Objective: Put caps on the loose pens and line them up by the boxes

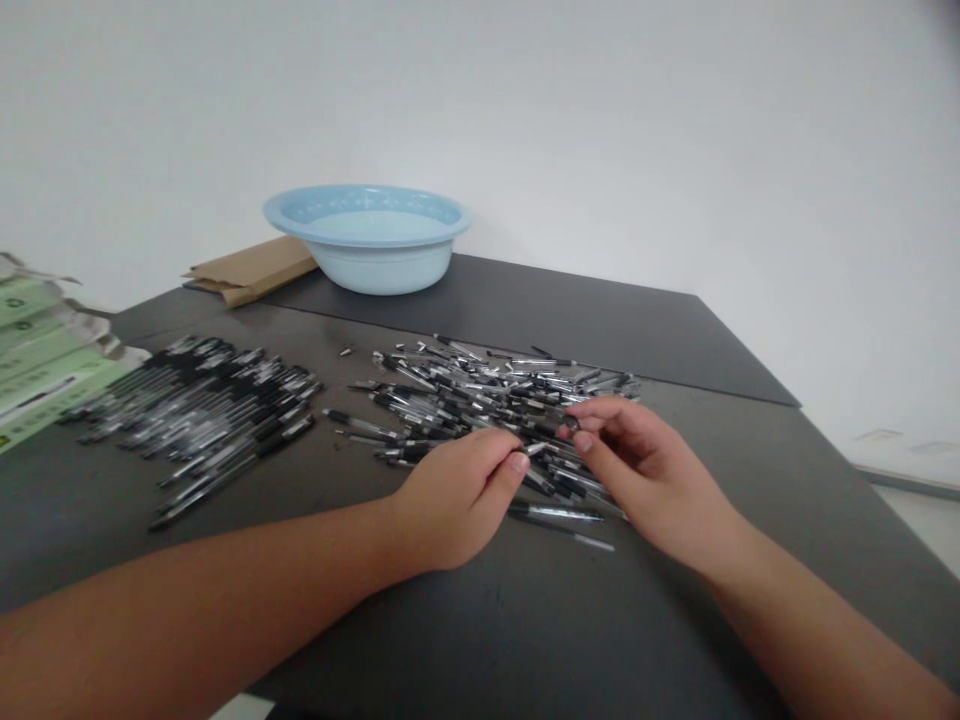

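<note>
My left hand (463, 495) is closed in a fist with the thumb pressed on the fingers, and a pale, pointed pen end (534, 450) sticks out of it to the right. The rest of that pen is hidden in the fist. Just to the right, my right hand (652, 475) pinches a small dark pen part (572, 424) between thumb and fingertips; its exact kind is too small to tell. Beneath and behind both hands lies a loose pile of black and clear pens and pen parts (450, 395).
At the left, many pens (217, 410) lie side by side in a neater heap, next to green printed boxes (52, 360) with torn edges. A light blue basin (375, 255) stands at the back, beside a brown cardboard piece (251, 268). A white wall (600, 130) rises behind the dark table (525, 640).
</note>
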### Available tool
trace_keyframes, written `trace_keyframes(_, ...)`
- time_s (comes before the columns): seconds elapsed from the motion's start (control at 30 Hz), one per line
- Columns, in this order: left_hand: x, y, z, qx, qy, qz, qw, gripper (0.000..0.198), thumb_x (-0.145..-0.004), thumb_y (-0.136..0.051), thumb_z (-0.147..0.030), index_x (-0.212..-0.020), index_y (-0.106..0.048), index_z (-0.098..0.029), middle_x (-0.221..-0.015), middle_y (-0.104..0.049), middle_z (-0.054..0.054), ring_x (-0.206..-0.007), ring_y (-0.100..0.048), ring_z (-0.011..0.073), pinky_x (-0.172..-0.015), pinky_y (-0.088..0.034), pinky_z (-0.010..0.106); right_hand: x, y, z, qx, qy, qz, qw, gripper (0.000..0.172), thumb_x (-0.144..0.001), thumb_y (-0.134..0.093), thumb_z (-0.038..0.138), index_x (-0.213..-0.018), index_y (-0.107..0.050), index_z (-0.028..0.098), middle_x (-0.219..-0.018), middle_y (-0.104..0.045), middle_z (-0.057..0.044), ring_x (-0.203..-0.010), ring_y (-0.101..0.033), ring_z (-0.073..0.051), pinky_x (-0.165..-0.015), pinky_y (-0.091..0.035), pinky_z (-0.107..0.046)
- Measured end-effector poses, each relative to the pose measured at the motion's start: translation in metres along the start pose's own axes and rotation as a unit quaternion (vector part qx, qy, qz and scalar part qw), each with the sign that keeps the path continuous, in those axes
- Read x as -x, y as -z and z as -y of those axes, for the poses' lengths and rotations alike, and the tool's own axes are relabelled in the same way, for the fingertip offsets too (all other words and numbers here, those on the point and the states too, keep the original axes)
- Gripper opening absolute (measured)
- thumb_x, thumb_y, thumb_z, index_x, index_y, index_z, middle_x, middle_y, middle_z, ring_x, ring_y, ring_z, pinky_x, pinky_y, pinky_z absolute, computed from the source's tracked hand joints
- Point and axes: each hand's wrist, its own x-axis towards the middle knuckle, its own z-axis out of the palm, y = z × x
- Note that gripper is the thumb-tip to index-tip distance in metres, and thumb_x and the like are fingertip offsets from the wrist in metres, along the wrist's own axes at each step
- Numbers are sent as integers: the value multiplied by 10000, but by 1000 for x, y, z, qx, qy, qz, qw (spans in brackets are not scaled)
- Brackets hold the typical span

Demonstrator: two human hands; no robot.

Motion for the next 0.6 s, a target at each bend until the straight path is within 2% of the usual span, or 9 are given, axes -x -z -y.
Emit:
trace_keyframes(0.1,0,-1,0,-9,-2,-2,1000,317,-1112,-357,-360,-889,-528,-213,-873,-624,23,-804,-573,194,-723,-405,346,0,-1,-1,-21,1,5,1000,300,-1001,-688,338,-1301,-676,335,-950,-675,-3,-921,-685,-185,-826,-577,-326)
trace_keyframes(0.23,1,-2,0,-22,-11,-11,1000,302,-1111,-365,-356,-916,-544,-211,-890,-638,26,-827,-591,199,-754,-418,352,-1,1,-3,0,4,-3,1000,176,-982,-718,323,-1156,-736,311,-984,-722,-18,-878,-662,-174,-774,-551,-303)
trace_keyframes(0.37,1,-1,0,-27,-10,-8,1000,301,-1108,-370,-349,-908,-545,-208,-896,-643,31,-831,-594,201,-751,-426,351,-2,3,-1,1,11,4,1000,386,-1007,-668,331,-1390,-621,346,-985,-690,-11,-839,-647,-171,-706,-543,-293)
trace_keyframes(0.43,1,-1,0,-25,-12,-9,1000,305,-1109,-367,-345,-907,-548,-206,-902,-648,34,-835,-596,201,-754,-432,351,-2,4,0,43,12,14,999,380,-1021,-645,333,-1399,-632,350,-1027,-701,-19,-883,-660,-179,-764,-557,-315)
trace_keyframes(0.53,1,-1,-1,-26,-14,-9,1000,314,-1110,-363,-338,-898,-552,-203,-898,-652,36,-824,-596,198,-744,-432,350,0,5,1,120,16,34,992,248,-1032,-632,331,-1266,-714,328,-1141,-733,-35,-1033,-682,-213,-931,-548,-380)
trace_keyframes(0.6,0,-1,-1,-32,-11,-8,999,317,-1110,-364,-336,-885,-545,-203,-889,-651,35,-807,-592,195,-726,-422,347,2,6,1,143,19,46,989,230,-1049,-602,330,-1259,-695,313,-1196,-729,-43,-1085,-681,-229,-971,-542,-405)
